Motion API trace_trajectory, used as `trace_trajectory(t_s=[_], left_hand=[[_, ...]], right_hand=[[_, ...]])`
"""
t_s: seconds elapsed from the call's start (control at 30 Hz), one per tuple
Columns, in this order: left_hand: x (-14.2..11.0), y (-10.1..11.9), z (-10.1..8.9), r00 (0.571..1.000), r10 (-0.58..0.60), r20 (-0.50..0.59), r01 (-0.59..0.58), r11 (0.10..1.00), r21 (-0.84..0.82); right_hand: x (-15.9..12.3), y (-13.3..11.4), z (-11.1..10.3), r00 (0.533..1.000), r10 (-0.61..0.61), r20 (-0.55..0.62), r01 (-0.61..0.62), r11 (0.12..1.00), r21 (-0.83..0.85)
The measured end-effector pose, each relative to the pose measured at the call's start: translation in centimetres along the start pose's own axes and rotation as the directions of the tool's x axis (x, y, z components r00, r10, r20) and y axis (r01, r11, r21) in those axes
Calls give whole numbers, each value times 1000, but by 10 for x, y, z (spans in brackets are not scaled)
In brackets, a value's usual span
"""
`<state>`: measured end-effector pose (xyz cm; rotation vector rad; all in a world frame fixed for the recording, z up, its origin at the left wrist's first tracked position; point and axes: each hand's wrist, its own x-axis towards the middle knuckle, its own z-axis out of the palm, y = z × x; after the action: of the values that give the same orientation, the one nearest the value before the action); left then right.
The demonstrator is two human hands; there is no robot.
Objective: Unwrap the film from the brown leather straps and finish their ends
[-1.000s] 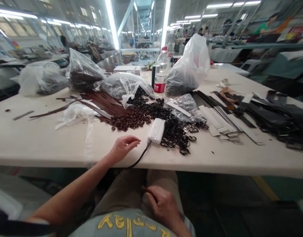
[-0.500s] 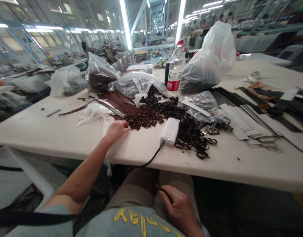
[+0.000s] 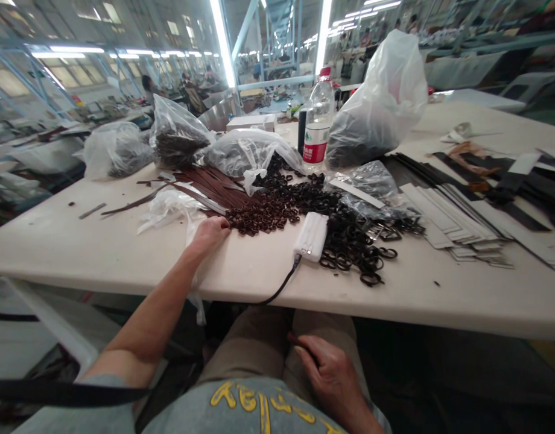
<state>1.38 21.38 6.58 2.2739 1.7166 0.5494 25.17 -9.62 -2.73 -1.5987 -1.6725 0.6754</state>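
My left hand (image 3: 209, 231) rests on the table (image 3: 78, 247) at the near edge of a heap of small brown rings (image 3: 259, 217), fingers curled down onto them; what it grips, if anything, is hidden. Dark brown leather strips (image 3: 209, 184) fan out just behind the hand. My right hand (image 3: 329, 374) lies in my lap below the table edge, fingers bent around a thin dark piece that I cannot make out. A white power bank (image 3: 311, 236) with a black cable (image 3: 277, 289) lies to the right of the left hand, beside a heap of black rings (image 3: 350, 241).
Clear plastic bags (image 3: 175, 135) of dark parts stand at the back, with a taller bag (image 3: 381, 102) and a water bottle (image 3: 317, 126). Stacks of grey and black strips (image 3: 453, 223) cover the right side. Loose plastic film (image 3: 171, 205) lies left of the hand. Other workers sit far behind.
My left hand has moved from beside the cable forward and left to the brown rings, and its fingers have curled. The right hand has stayed in my lap. The view has swung.
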Motion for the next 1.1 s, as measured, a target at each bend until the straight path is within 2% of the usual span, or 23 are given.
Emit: trace_trajectory(t_s=[0.07,0.13,0.2,0.23,0.33,0.4,0.5,0.6,0.7,1.0,1.1], left_hand=[[-11,11,-3,1000,13,9,-12,994,-110],[-32,30,-3,997,34,73,-2,919,-395],[-60,53,1,976,86,200,83,702,-707],[-75,65,4,955,121,272,150,595,-790],[-114,94,16,883,181,432,338,394,-855],[-129,107,22,856,203,475,407,304,-862],[-138,116,28,845,243,477,431,218,-876],[-138,120,30,841,278,465,445,135,-885],[-140,121,32,829,276,486,477,106,-873],[-149,118,35,820,265,508,460,222,-859],[-147,119,36,835,256,487,437,229,-870]], right_hand=[[2,-2,-6,1000,18,1,-18,999,41],[6,-6,-15,999,28,-21,-26,998,62],[12,-13,-28,997,22,-69,-18,998,54],[16,-18,-36,995,13,-97,-9,999,42],[29,-38,-55,985,-39,-166,40,999,3],[37,-51,-63,976,-96,-196,93,995,-23],[44,-65,-66,959,-166,-229,160,986,-42],[45,-70,-62,949,-182,-258,176,983,-45],[45,-69,-58,950,-160,-269,148,987,-66],[45,-60,-51,950,-137,-282,103,986,-133],[44,-60,-52,956,-139,-258,114,987,-108]])
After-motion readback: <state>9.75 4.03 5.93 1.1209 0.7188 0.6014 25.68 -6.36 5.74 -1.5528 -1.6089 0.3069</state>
